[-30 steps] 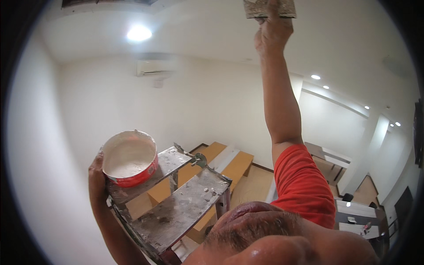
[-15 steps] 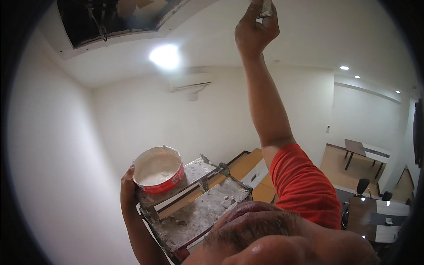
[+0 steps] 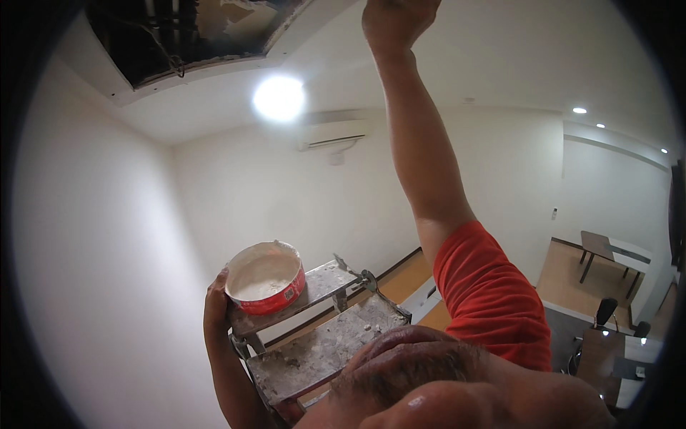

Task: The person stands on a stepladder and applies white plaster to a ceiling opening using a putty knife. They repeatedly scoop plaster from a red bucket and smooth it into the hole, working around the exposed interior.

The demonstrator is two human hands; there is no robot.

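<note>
My left hand (image 3: 216,299) curls against the left side of a red tub (image 3: 266,305), its fingertips partly hidden behind it. Whitish paste (image 3: 263,275) lies inside the tub, which rests on the top step of a ladder (image 3: 321,282) smeared with plaster. High overhead, my right hand (image 3: 400,25) is closed near the ceiling, its top cut off by the picture's upper edge. A moment earlier a whitish-grey, plaster-caked tool showed in that hand; now the hand hides it.
A ragged-edged opening (image 3: 179,43) with dangling wires is in the ceiling at upper left, beside a bright lamp (image 3: 279,99). An air conditioner (image 3: 334,134) hangs on the far wall. Tables (image 3: 599,244) and black chairs (image 3: 606,312) stand below right. White wall (image 3: 107,250) runs along the left.
My view has shifted, so the room and tub sit farther right. My right hand has moved left and up, taking its tool out of sight. The left hand stays at the tub.
</note>
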